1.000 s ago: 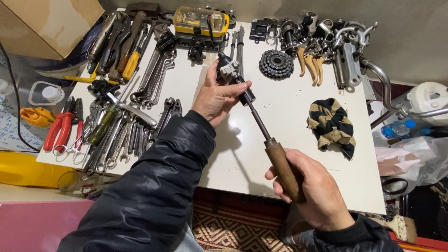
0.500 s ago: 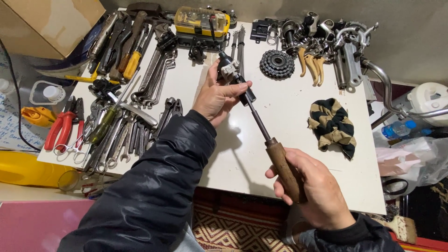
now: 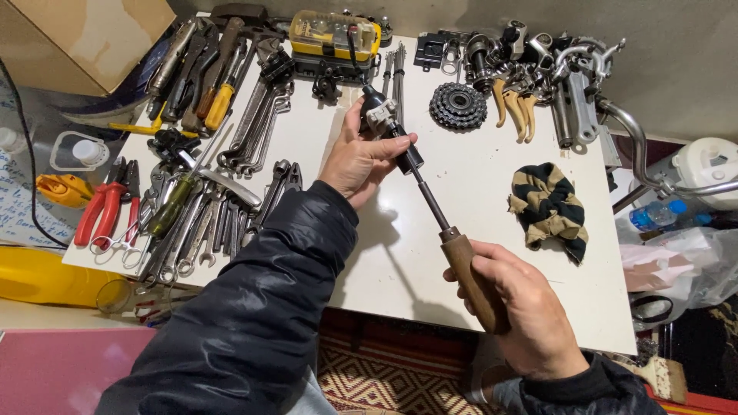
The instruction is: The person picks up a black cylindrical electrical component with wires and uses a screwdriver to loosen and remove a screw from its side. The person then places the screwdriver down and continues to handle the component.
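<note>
My right hand [image 3: 530,315] grips the wooden handle of a long screwdriver [image 3: 453,246], whose metal shaft slants up to the left. Its tip meets a small black and silver bike part [image 3: 382,121], which my left hand [image 3: 360,157] holds above the white table [image 3: 430,230]. A black cable runs from that part up toward the back of the table. Both sleeves are dark and padded.
Wrenches and spanners [image 3: 207,215], red pliers [image 3: 104,215] and screwdrivers lie on the left. A yellow parts case [image 3: 330,34] stands at the back, a cog cluster [image 3: 458,106] and metal bike parts [image 3: 553,69] at the right, and a striped rag [image 3: 547,207] nearby. A cardboard box [image 3: 84,34] stands far left.
Both hands stay on the screwdriver and the part; they have shifted only slightly.
</note>
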